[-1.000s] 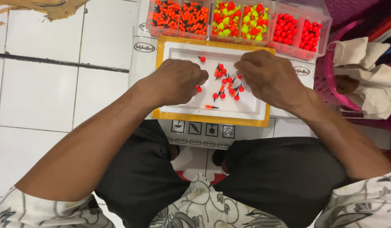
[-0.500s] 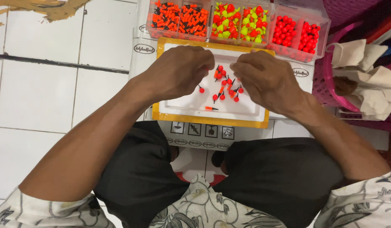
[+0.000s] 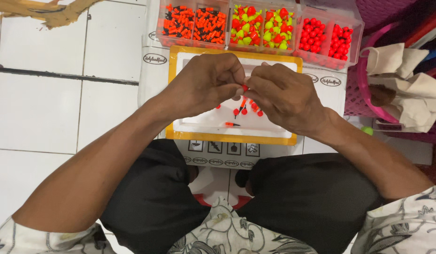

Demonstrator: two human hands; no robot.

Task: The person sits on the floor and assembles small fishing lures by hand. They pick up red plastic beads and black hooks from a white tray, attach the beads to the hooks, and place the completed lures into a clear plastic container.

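Note:
A white tray with a yellow rim (image 3: 213, 136) lies on a white box in front of my knees. Small red beads (image 3: 248, 110) and one thin orange stick (image 3: 232, 124) are scattered on it. My left hand (image 3: 206, 84) and my right hand (image 3: 281, 96) meet fingertip to fingertip above the tray's middle. Together they pinch one small red bead (image 3: 245, 88). Most of the loose beads are hidden under my hands.
Clear compartment boxes stand behind the tray: orange-and-black pieces (image 3: 192, 23), yellow-and-red pieces (image 3: 262, 26), red beads (image 3: 328, 37). A pink basket (image 3: 364, 89) with cloth bags (image 3: 406, 84) is at the right. White tiled floor (image 3: 48, 94) lies to the left.
Both hands lifted off the tray and came together over its middle. They now pinch a red bead between their fingertips.

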